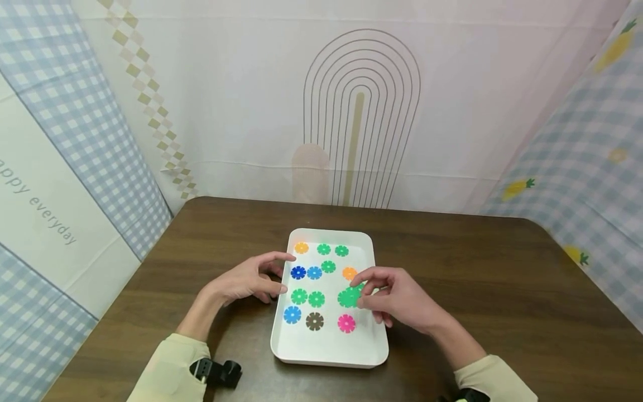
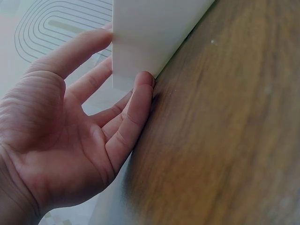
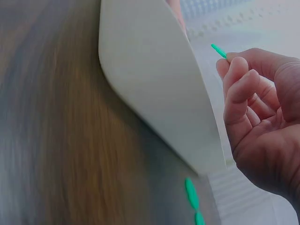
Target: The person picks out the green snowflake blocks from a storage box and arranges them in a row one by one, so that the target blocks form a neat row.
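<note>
Over wht tray [image 1: 331,350], R hand [image 1: 399,296] pinches grn disc [image 3: 219,51], partly blocking orange disc [image 1: 349,272]; L hand [image 1: 248,279] loosely touches tray's side.

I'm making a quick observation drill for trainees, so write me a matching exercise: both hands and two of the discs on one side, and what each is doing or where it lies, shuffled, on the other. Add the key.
Column one
1. Left hand
2. Pink disc
3. Right hand
4. Dark blue disc

Column two (sides as in the head view)
A. Pinching a green disc
B. Just left of a light blue disc
C. At the left side of the white tray
D. Right of the brown disc

Right pairs: 1-C, 2-D, 3-A, 4-B
</note>
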The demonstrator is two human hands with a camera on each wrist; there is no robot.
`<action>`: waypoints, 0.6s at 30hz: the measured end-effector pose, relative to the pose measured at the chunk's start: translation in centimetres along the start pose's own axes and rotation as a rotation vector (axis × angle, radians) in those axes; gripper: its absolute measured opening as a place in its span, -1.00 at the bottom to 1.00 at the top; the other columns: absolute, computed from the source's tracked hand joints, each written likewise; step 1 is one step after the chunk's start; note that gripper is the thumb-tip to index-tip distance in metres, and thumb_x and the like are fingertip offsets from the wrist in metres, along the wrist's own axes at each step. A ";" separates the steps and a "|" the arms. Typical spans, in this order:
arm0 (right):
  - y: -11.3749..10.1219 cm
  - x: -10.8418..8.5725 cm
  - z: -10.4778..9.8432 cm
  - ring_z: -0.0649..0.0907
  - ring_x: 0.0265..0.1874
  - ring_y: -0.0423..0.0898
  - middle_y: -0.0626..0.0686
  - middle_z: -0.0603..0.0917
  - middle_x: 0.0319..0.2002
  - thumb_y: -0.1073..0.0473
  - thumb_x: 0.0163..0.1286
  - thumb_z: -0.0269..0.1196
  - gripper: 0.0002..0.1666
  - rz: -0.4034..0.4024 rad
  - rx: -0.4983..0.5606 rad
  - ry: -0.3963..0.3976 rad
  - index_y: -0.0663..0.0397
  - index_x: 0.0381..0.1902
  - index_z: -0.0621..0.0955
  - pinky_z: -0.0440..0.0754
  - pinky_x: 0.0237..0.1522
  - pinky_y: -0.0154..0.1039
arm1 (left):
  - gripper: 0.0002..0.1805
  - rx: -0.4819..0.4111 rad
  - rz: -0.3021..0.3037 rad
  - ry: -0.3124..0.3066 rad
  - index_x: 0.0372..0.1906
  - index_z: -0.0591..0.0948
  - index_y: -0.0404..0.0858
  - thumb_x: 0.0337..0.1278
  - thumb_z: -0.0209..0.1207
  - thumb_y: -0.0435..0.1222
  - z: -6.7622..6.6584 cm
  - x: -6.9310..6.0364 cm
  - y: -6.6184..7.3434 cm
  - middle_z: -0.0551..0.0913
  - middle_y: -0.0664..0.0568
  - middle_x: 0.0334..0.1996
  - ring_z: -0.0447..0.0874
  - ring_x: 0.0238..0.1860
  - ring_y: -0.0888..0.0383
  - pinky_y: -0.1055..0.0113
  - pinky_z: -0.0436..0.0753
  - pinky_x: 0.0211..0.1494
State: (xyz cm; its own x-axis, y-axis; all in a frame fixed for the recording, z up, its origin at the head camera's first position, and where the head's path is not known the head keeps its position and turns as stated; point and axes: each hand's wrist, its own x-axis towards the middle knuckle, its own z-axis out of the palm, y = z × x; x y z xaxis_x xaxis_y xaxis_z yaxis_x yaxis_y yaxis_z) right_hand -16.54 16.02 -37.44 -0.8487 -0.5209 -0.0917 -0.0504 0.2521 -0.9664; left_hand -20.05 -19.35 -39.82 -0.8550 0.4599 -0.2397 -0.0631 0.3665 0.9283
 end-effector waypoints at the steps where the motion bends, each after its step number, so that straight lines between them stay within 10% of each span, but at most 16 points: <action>1: 0.2 -0.2 -0.5 0.54 -0.70 -0.16 0.09 0.68 -0.33 0.26 0.36 0.44 -0.62 0.008 -0.003 0.016 0.22 0.10 0.66 0.55 -0.65 -0.29 | -0.24 0.002 -0.001 0.002 0.53 0.43 -0.10 0.25 0.43 -0.23 0.0 0.0 0.0 0.55 -0.25 0.12 0.68 -0.12 -0.02 0.14 0.76 -0.13; 18: 3.0 -3.3 -6.5 0.57 -0.63 -0.19 0.00 0.76 -0.32 0.25 0.40 0.44 -0.56 0.021 0.003 0.161 0.31 0.14 0.59 0.57 -0.63 -0.30 | -0.25 0.012 0.007 -0.001 0.53 0.43 -0.08 0.27 0.43 -0.22 -0.2 0.1 -0.2 0.54 -0.25 0.12 0.68 -0.12 -0.03 0.11 0.77 -0.11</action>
State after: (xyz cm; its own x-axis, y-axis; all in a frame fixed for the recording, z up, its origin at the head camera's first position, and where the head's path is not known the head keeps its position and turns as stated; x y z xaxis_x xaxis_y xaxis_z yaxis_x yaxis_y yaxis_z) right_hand -17.29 23.84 -38.49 -0.9229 -0.3782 -0.0722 -0.0305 0.2587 -0.9655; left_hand -20.17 -19.52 -40.00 -0.8550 0.4633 -0.2331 -0.0504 0.3732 0.9264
